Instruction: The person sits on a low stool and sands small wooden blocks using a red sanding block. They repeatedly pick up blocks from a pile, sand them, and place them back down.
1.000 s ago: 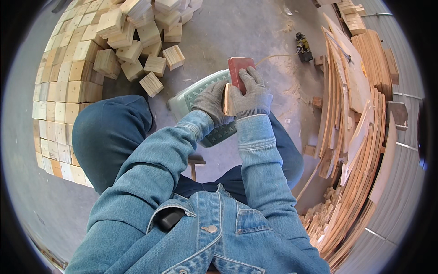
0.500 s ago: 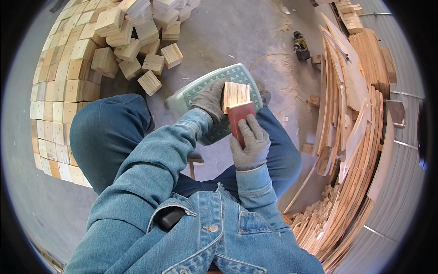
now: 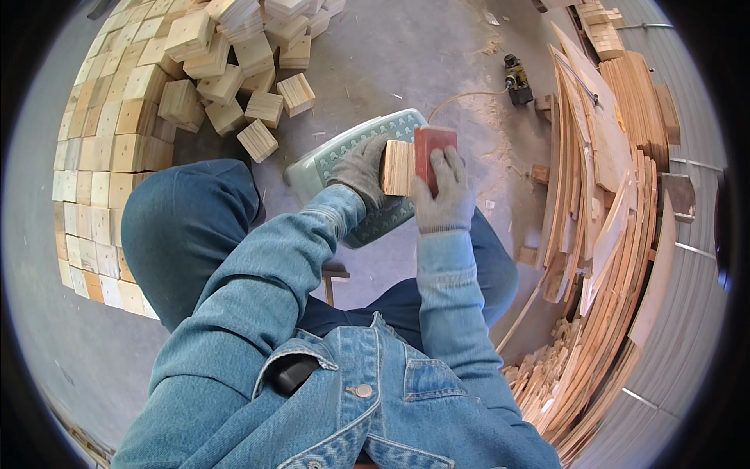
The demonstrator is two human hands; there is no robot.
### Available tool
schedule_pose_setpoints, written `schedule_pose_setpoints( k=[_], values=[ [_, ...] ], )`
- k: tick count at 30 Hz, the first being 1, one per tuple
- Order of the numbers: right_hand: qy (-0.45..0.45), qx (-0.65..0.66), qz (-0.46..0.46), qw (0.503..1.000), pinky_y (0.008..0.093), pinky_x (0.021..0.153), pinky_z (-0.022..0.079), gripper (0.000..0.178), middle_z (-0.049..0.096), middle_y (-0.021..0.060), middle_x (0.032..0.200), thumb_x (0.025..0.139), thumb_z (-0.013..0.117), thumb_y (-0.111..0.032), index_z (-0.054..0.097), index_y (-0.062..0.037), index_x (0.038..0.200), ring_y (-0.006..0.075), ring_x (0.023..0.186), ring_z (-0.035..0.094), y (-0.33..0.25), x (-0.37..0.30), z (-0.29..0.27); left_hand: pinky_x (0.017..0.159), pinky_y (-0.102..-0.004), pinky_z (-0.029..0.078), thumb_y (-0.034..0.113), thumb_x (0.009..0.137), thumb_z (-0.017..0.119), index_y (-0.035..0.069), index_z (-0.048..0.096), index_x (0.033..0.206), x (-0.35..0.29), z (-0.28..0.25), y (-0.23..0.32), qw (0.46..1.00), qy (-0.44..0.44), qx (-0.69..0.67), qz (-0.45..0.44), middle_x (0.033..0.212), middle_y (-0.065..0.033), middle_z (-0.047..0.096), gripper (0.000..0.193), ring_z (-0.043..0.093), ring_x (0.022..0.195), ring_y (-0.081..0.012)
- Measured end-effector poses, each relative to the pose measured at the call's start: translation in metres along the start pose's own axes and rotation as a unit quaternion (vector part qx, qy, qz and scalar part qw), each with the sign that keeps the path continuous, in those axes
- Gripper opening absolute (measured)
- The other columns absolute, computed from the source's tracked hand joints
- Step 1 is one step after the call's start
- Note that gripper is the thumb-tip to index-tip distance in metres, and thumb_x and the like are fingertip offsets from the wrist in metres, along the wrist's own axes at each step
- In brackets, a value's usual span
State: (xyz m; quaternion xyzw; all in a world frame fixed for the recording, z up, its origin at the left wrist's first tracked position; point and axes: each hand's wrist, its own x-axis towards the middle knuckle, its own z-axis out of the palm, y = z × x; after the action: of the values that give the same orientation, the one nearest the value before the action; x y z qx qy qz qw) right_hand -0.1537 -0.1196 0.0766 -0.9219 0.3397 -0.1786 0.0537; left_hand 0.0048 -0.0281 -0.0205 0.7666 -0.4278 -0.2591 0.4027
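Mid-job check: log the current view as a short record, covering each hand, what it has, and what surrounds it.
Left hand: gray-gloved, holding wooden block by its left side
Right hand: gray-gloved, gripping red block
Gap: red block just right of wooden block; contact unclear
Beneath: pale green stool
Left side: stacked wooden blocks, loose blocks beside them
Right side: long wooden boards
Floor, ahead right: yellow-and-black power tool

Two gloved hands (image 3: 358,173), one held wooden block (image 3: 398,168), one red block (image 3: 428,147), one green plastic stool (image 3: 383,125), one far-right power tool (image 3: 519,81) and one near dark object (image 3: 294,374) are counted, while the pale blocks (image 3: 100,187) at the left and the planks (image 3: 637,203) at the right cannot be fully counted.
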Motion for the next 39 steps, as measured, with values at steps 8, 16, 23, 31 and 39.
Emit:
schedule_pose_setpoints(
  k=[8, 16, 23, 31, 39],
  values=[
    [-0.02, 0.013, -0.008, 1.0, 0.0523, 0.107, 0.051, 0.062, 0.065, 0.0182, 0.149, 0.077, 0.087, -0.021, 0.074, -0.0098, 0.137, 0.0408, 0.12, 0.065, -0.018, -0.1, -0.043, 0.128, -0.0414, 0.04, 0.035, 0.073, 0.091, 0.017, 0.048, 0.156, 0.006, 0.011, -0.003, 0.998, -0.006, -0.055, 0.012, 0.155, -0.0175, 0.056, 0.095, 0.052, 0.147, -0.0376],
    [0.007, 0.03, -0.001, 1.0, 0.052, 0.11, 0.051, 0.056, 0.066, 0.0153, 0.15, 0.08, 0.084, -0.025, 0.076, -0.0138, 0.134, 0.0409, 0.127, 0.065, 0.003, -0.005, -0.002, 0.128, -0.0432, 0.04, 0.038, 0.069, 0.095, 0.018, 0.046, 0.159, 0.001, 0.002, -0.001, 0.999, -0.017, -0.03, -0.017, 0.156, -0.0162, 0.055, 0.104, 0.051, 0.148, -0.0368],
    [0.001, 0.018, 0.011, 1.0, 0.0524, 0.112, 0.051, 0.061, 0.064, 0.0177, 0.152, 0.081, 0.085, -0.029, 0.074, -0.0117, 0.139, 0.0417, 0.128, 0.064, 0.018, 0.035, 0.017, 0.128, -0.0441, 0.04, 0.041, 0.064, 0.098, 0.019, 0.046, 0.159, -0.001, 0.0, 0.007, 1.0, -0.019, 0.006, -0.009, 0.156, -0.0148, 0.055, 0.11, 0.051, 0.148, -0.0364],
    [-0.016, 0.029, 0.023, 0.999, 0.052, 0.108, 0.052, 0.065, 0.065, 0.02, 0.15, 0.076, 0.089, -0.02, 0.074, -0.0098, 0.138, 0.042, 0.123, 0.065, -0.011, -0.088, -0.038, 0.128, -0.0429, 0.039, 0.036, 0.071, 0.093, 0.018, 0.05, 0.156, -0.001, -0.001, 0.007, 0.999, 0.001, -0.048, -0.007, 0.154, -0.0169, 0.058, 0.097, 0.053, 0.147, -0.0378],
    [0.012, 0.045, 0.0, 0.999, 0.0512, 0.109, 0.053, 0.061, 0.067, 0.0175, 0.146, 0.075, 0.088, -0.019, 0.077, -0.0104, 0.134, 0.0409, 0.123, 0.066, -0.003, -0.036, -0.016, 0.126, -0.0436, 0.042, 0.038, 0.071, 0.093, 0.019, 0.049, 0.157, -0.002, -0.002, 0.004, 0.999, 0.005, -0.031, -0.019, 0.154, -0.0163, 0.058, 0.098, 0.054, 0.146, -0.0375]
  ],
)
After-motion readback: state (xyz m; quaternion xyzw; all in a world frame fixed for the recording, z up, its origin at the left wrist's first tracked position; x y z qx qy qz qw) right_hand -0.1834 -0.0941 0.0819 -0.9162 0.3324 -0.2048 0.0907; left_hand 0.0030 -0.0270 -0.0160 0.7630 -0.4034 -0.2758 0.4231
